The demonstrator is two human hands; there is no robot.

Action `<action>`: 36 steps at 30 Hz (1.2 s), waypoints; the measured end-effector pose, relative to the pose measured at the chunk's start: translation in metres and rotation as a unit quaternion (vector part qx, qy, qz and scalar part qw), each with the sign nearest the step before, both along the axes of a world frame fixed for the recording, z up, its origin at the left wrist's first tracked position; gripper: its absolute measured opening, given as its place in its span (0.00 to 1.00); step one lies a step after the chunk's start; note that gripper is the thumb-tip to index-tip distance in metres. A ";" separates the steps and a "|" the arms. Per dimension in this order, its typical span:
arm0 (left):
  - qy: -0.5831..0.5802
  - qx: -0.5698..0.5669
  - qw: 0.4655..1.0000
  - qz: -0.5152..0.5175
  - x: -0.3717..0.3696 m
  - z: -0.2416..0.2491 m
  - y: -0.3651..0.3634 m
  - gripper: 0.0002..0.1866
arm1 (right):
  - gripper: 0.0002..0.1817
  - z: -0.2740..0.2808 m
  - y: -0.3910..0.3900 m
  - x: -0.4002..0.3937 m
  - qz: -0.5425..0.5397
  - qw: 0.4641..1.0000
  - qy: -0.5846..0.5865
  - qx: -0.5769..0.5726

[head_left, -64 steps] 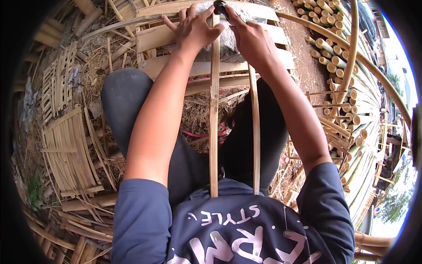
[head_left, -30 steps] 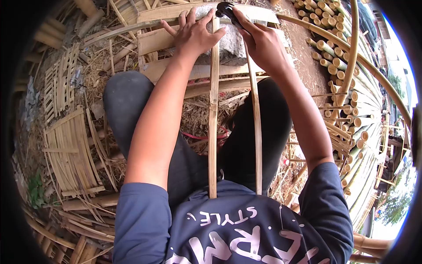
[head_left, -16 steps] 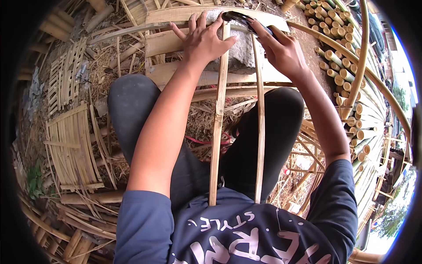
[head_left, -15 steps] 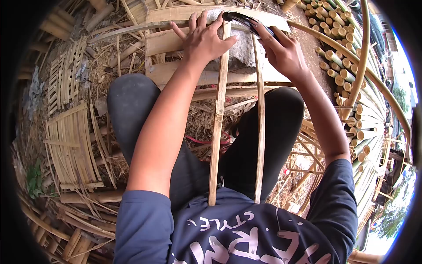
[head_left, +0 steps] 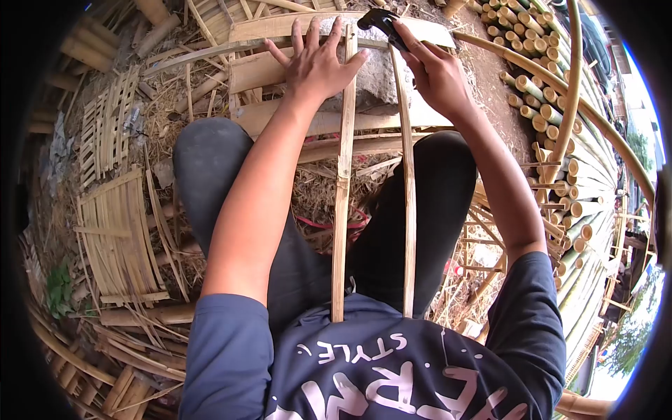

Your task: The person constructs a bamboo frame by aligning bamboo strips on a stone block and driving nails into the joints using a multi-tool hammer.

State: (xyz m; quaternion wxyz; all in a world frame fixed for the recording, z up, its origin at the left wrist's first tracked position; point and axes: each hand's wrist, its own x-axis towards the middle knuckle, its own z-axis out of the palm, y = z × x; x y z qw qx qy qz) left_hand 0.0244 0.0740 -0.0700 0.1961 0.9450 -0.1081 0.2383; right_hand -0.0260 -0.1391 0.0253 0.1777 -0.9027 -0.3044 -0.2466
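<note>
My right hand [head_left: 441, 80] is wrapped round a black claw hammer [head_left: 379, 26], its head raised near the far end of a long bamboo strip [head_left: 343, 168]. My left hand [head_left: 317, 66] lies spread, fingers apart, over a thin crosswise bamboo slat [head_left: 210, 53], with its thumb by the long strip. A second long strip [head_left: 409, 182] runs alongside the first, and both reach from my shirt to the crosswise slat. Beneath their far ends is a grey stone block [head_left: 381, 87]. Whether a nail is there is too small to tell.
Wide split bamboo boards [head_left: 262, 70] lie around the stone. Bamboo poles [head_left: 539, 42] are stacked at the right, behind a bent pole [head_left: 575, 91]. A slatted panel [head_left: 119, 238] and loose offcuts lie on the left. My knees [head_left: 213, 150] flank the strips.
The hammer head has lifted slightly and turned, so its claw shape shows more. My left hand has stayed spread on the slat, shifting only a little within the view.
</note>
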 end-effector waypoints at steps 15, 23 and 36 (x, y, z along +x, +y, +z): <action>0.306 -0.388 0.869 -0.031 -0.133 0.035 0.011 0.23 | 0.28 0.029 0.008 -0.026 -0.083 0.995 0.023 0.053; 0.521 -0.670 0.520 -0.097 -0.192 0.039 0.002 0.18 | 0.28 0.015 0.015 -0.021 -0.075 0.990 0.080 0.087; 0.576 -0.714 0.353 -0.183 -0.184 0.032 0.018 0.21 | 0.31 -0.005 0.021 -0.006 -0.006 0.997 0.030 0.064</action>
